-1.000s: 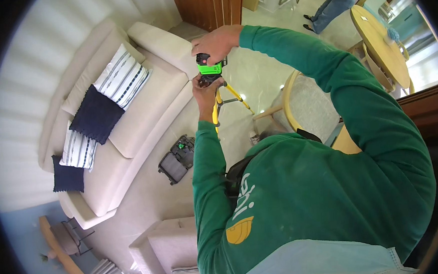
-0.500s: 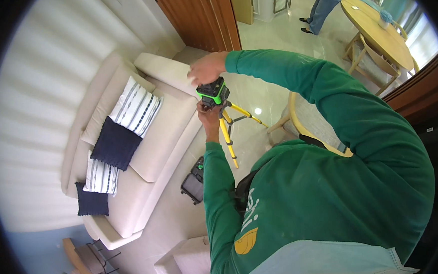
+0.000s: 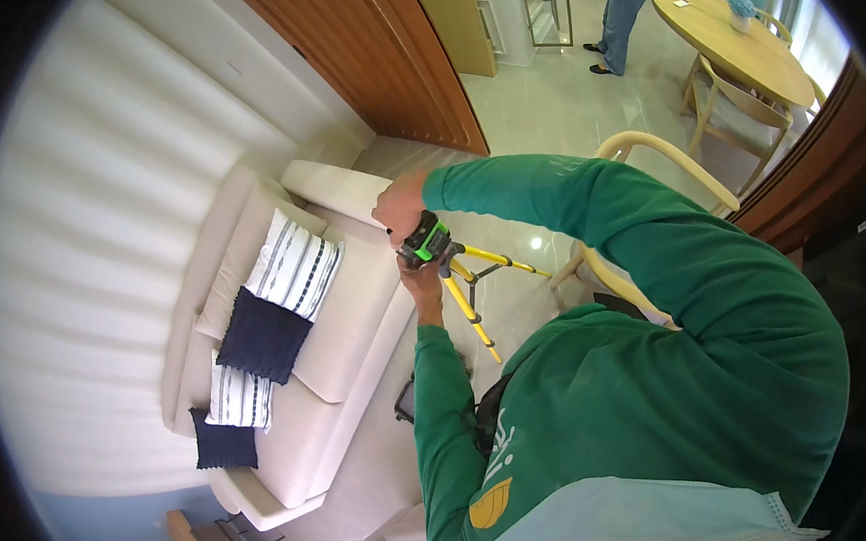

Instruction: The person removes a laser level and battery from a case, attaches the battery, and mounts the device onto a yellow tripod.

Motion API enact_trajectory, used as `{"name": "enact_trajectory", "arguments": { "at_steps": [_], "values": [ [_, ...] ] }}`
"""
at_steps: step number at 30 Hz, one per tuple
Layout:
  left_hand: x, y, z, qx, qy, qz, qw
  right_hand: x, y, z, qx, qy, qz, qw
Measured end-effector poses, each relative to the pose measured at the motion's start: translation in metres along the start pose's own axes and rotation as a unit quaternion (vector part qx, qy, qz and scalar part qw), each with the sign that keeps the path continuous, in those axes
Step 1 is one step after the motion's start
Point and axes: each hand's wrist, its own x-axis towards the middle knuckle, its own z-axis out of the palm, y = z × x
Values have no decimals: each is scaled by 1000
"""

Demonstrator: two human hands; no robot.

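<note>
One boxy green-and-black device [image 3: 430,243], one yellow-legged tripod [image 3: 469,313].
Left hand [image 3: 422,283] clasps the device's base; right hand [image 3: 401,204] above, grip I cannot tell.

The right hand [image 3: 402,205] bends its fingers over the top of a green-and-black device [image 3: 430,239]; the left hand [image 3: 421,279] grips its base. Below and right of the fingers spreads a yellow tripod [image 3: 466,306]; left of them, a beige sofa [image 3: 349,320] bears cushions [image 3: 262,334].

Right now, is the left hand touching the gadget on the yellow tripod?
Touching: the head view shows the left hand curled against the gadget, at its base.
</note>
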Motion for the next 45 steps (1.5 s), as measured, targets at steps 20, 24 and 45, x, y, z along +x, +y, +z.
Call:
{"name": "enact_trajectory", "arguments": {
  "at_steps": [20, 24, 45],
  "values": [
    [-5, 25, 4, 29, 12, -42, 999, 7, 15, 13, -41, 27, -121, 991],
    [-4, 14, 5, 35, 47, -61, 996, 15, 10, 12, -50, 32, -110, 992],
    [0, 23, 21, 11, 34, -47, 998, -12, 11, 16, 102, 107, -32, 989]
  ]
}}
